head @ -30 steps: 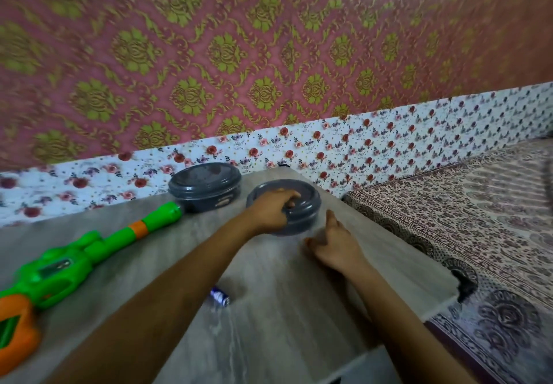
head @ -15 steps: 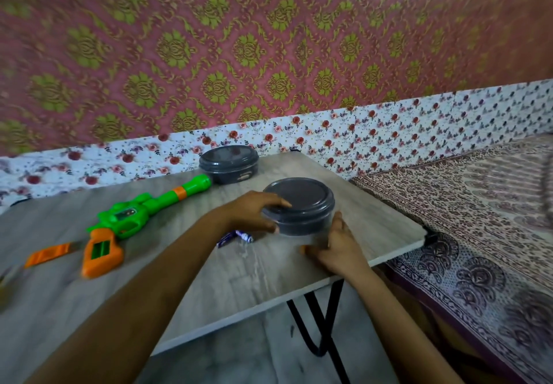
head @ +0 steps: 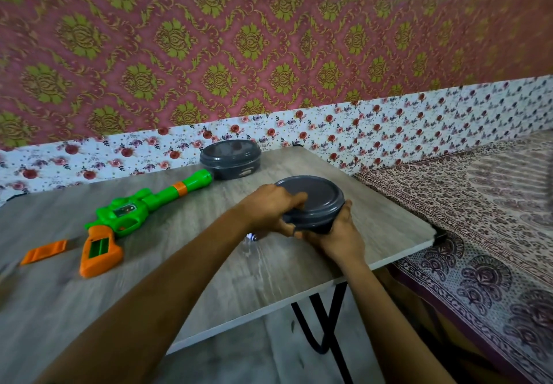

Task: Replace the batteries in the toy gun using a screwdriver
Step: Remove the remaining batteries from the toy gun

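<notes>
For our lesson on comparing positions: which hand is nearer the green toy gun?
Left. The left hand grips the nearer grey container on the side facing the toy gun; the right hand holds its opposite side, farther away.

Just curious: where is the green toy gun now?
Head view: the toy gun lies left on the table, muzzle by the far grey container, orange cover beside its grip.

The wall [head: 269, 39] has dark pink paper with green-gold ornaments. A lower band [head: 389, 132] of white paper carries small red flowers. A table [head: 269, 276] with a grey wood-grain top stands on black metal legs [head: 329, 334] by this band. At right lies a patterned cloth [head: 478, 234], cream and maroon. The floor [head: 263, 359] is grey.
</notes>
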Motion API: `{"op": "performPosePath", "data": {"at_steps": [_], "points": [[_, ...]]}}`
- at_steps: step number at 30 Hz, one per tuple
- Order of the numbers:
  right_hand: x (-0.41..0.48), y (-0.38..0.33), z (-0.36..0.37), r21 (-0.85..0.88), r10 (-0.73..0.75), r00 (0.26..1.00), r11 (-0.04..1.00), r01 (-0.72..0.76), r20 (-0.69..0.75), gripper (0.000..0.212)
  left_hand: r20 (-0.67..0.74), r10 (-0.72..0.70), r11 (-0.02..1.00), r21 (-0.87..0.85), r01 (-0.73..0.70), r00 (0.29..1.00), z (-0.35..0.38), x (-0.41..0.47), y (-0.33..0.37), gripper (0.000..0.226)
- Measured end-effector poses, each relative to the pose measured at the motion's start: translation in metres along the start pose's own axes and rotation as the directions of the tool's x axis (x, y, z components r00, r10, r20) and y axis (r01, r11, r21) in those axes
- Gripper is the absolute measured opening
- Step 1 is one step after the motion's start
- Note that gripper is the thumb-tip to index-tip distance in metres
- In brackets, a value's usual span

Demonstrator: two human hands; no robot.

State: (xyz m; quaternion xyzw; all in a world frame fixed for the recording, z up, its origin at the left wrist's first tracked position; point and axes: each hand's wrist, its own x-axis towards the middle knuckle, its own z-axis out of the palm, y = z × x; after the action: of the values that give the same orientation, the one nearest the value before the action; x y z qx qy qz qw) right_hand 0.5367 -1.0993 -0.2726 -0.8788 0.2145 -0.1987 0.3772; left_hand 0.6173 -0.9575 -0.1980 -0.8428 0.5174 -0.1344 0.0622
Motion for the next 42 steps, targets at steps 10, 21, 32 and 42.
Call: {"op": "performPosePath", "data": {"at_steps": [10,21,32,42], "points": [[0.002,0.007,-0.009,0.154,-0.046,0.999,0.987,0.042,0.021,0.108,-0.06,0.108,0.988,0.117,-0.1,0.992,-0.003,0.004,0.003,0.045],[-0.008,0.006,-0.02,0.037,-0.015,0.993,0.999,0.01,0.115,0.132,-0.274,-0.314,0.799,-0.593,0.097,0.909,-0.038,0.014,-0.034,0.024],[-0.013,0.007,-0.018,0.115,-0.08,0.997,0.99,0.079,0.006,0.113,0.254,-0.834,-0.327,-0.942,-0.068,0.491,0.034,0.045,-0.073,0.016],[-0.01,0.008,-0.017,0.067,-0.08,0.997,0.995,0.08,0.003,0.112,0.377,-0.76,-0.348,-0.924,0.158,0.53,0.078,0.071,-0.086,0.03]]}}
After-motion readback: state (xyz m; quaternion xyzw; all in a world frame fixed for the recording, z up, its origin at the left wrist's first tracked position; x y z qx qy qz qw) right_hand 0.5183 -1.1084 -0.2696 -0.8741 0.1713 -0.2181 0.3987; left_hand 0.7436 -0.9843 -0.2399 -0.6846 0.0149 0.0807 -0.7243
